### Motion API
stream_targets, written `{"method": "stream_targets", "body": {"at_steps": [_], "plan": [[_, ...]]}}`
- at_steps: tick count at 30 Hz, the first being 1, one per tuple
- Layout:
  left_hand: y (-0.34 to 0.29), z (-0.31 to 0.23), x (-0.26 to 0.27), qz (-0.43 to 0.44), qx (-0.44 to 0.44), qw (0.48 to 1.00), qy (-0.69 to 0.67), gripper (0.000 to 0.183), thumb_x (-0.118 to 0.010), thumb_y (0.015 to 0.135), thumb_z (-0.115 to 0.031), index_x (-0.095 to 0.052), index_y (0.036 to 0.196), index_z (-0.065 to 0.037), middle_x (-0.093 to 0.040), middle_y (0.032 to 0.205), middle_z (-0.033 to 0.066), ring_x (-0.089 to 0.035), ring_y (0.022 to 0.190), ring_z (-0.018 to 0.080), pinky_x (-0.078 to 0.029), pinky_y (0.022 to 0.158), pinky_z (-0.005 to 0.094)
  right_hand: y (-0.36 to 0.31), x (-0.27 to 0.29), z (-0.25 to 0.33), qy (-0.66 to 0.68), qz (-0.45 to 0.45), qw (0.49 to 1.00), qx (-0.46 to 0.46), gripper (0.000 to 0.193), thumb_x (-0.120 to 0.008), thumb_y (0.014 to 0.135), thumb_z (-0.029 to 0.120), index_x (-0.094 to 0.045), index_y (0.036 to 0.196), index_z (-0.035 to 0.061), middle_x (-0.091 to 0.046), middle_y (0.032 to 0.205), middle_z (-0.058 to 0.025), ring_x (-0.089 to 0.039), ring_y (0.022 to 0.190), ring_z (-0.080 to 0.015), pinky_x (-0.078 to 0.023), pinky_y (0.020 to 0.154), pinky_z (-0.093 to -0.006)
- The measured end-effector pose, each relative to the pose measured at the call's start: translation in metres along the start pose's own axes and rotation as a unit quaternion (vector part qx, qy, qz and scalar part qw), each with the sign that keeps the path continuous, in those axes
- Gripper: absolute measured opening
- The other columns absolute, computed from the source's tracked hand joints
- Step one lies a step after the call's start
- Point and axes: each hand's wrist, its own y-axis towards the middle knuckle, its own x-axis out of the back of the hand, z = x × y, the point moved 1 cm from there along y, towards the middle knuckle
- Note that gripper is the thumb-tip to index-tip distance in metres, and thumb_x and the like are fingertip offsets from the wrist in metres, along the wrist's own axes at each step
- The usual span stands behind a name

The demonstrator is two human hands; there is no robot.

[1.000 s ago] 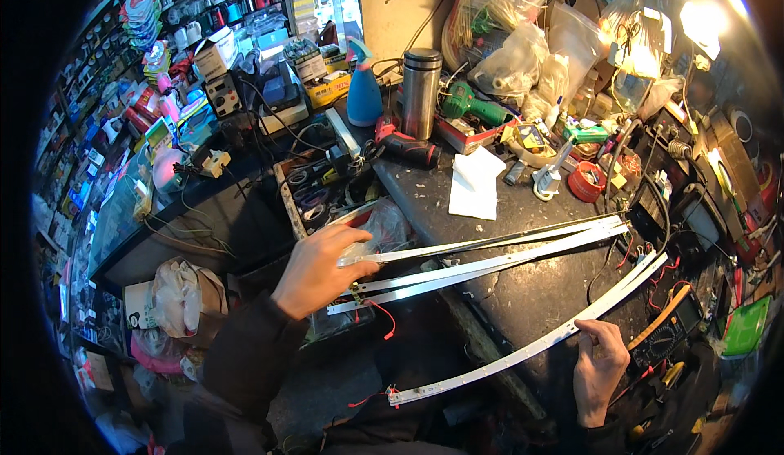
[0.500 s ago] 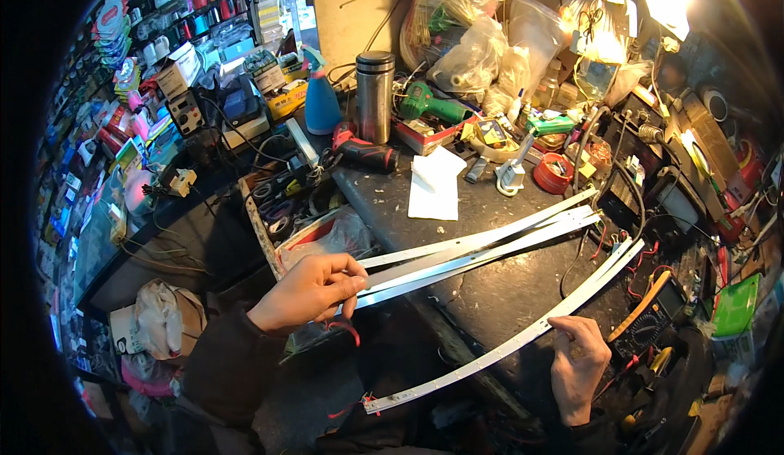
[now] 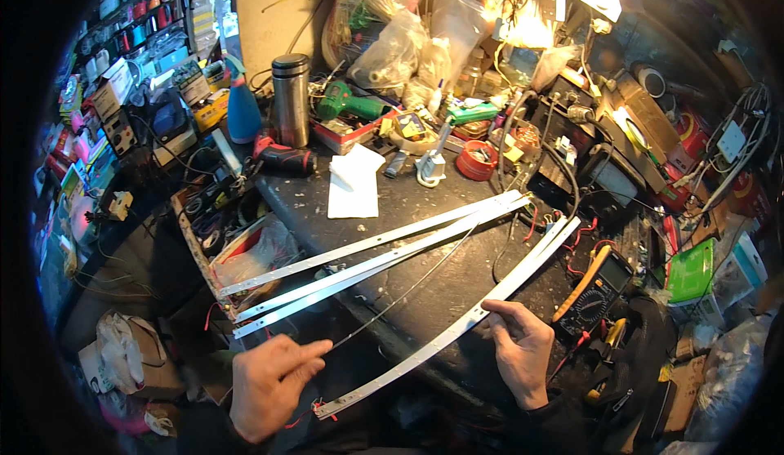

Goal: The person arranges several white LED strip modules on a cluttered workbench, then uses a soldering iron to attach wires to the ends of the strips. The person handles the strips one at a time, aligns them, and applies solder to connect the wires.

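My left hand is closed, pinching the near end of a thin strip turned edge-on, which slants up across the bench. My right hand has its thumb and forefinger closed on the edge of a long white LED strip. That strip runs from red wires near my lap up toward the bench's right side, with another strip partly beneath its far end. Between my hands and the back of the bench, several more white LED strips lie fanned out, their near ends overhanging a drawer.
A multimeter lies right of my right hand. Along the back stand a steel flask, a blue spray bottle, a red-black power tool and a red round tin. White paper lies mid-bench. An open drawer is at left.
The view has swung right. My left hand has come away from the fanned strips, down and nearer, with one strip now edge-on in its fingers. My right hand stays at its strip.
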Motion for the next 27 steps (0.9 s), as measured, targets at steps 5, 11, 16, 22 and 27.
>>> {"method": "stream_targets", "body": {"at_steps": [5,11,16,22,27], "plan": [[-0.030,-0.016,-0.015,-0.034,-0.081,0.996,0.023,0.025,-0.083,0.089,0.004,-0.081,0.113,-0.003,-0.065,0.089,0.0098,-0.067,0.071,0.0198,-0.052,0.064,0.0305,0.005,0.010,-0.003,0.232,0.139,0.950,-0.159,0.053,-0.071,0.106,0.011,-0.053,0.152,-0.0097,-0.069,0.139,-0.0262,-0.076,0.104,-0.0234,-0.065,0.089,-0.0353],[-0.052,-0.027,-0.015,-0.060,-0.108,0.992,0.001,0.029,-0.086,0.084,0.006,-0.083,0.111,-0.004,-0.068,0.093,0.0093,-0.069,0.072,0.0241,-0.054,0.065,0.0314,0.010,0.015,-0.003,0.358,0.257,0.869,-0.225,0.083,-0.075,0.105,0.021,-0.028,0.166,-0.0092,-0.044,0.164,-0.0314,-0.068,0.126,-0.0288,-0.057,0.109,-0.0427],[-0.068,-0.013,-0.027,0.002,0.013,0.974,-0.225,0.022,-0.078,0.093,0.010,-0.078,0.114,0.003,-0.070,0.095,0.0110,-0.068,0.070,0.0158,-0.056,0.064,0.0288,0.010,0.013,-0.003,0.386,0.270,0.852,-0.229,0.089,-0.077,0.103,0.019,-0.023,0.167,-0.0101,-0.040,0.164,-0.0313,-0.067,0.128,-0.0300,-0.056,0.111,-0.0426],[-0.066,0.021,-0.035,0.083,0.147,0.922,-0.347,0.027,-0.069,0.104,0.002,-0.066,0.131,0.002,-0.073,0.097,0.0087,-0.065,0.068,0.0098,-0.050,0.059,0.0224,0.010,0.013,-0.001,0.397,0.259,0.851,-0.227,0.079,-0.075,0.102,0.013,-0.033,0.166,-0.0076,-0.047,0.163,-0.0274,-0.068,0.128,-0.0292,-0.057,0.108,-0.0393],[-0.070,0.025,-0.035,0.091,0.206,0.887,-0.404,0.036,-0.071,0.105,-0.002,-0.063,0.140,0.001,-0.075,0.097,0.0069,-0.061,0.066,0.0059,-0.045,0.056,0.0197,0.011,0.013,-0.004,0.412,0.295,0.836,-0.211,0.086,-0.076,0.104,0.017,-0.025,0.168,-0.0073,-0.040,0.165,-0.0286,-0.063,0.133,-0.0306,-0.054,0.113,-0.0410]]}}
